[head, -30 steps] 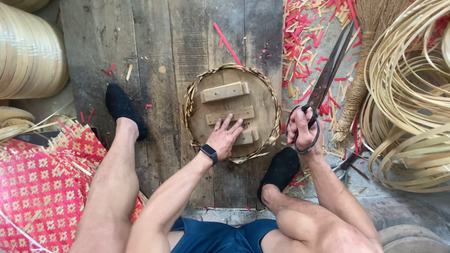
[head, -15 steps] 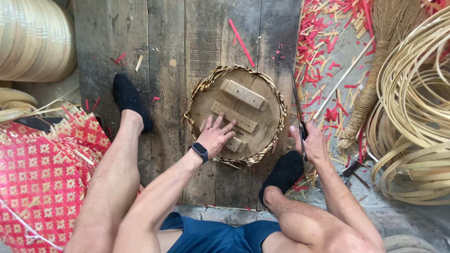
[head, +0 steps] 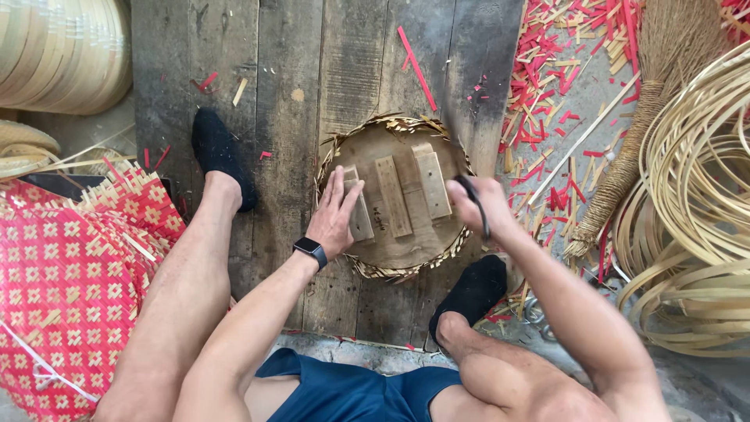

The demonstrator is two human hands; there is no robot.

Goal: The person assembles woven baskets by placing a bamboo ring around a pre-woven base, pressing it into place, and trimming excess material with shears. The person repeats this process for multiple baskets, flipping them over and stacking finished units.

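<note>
Stiffness is to be expected of the round wooden form [head: 394, 199], since it is built of solid board with three upright wooden blocks fixed across its face, and some weight is likely; the woven bamboo fringe [head: 391, 270] that stands out around its rim looks thin, springy and easily snapped. Hold is best taken on the blocks or on the board's flat face, not on the strips. The form lies flat on the dark plank floor [head: 289, 94], between the two black-socked feet. The left hand [head: 336, 215] is laid open and flat on the left block, fingers spread. The right hand [head: 480, 205] is closed around dark scissor handles [head: 475, 199] (blades mostly hidden) at the right rim.
</note>
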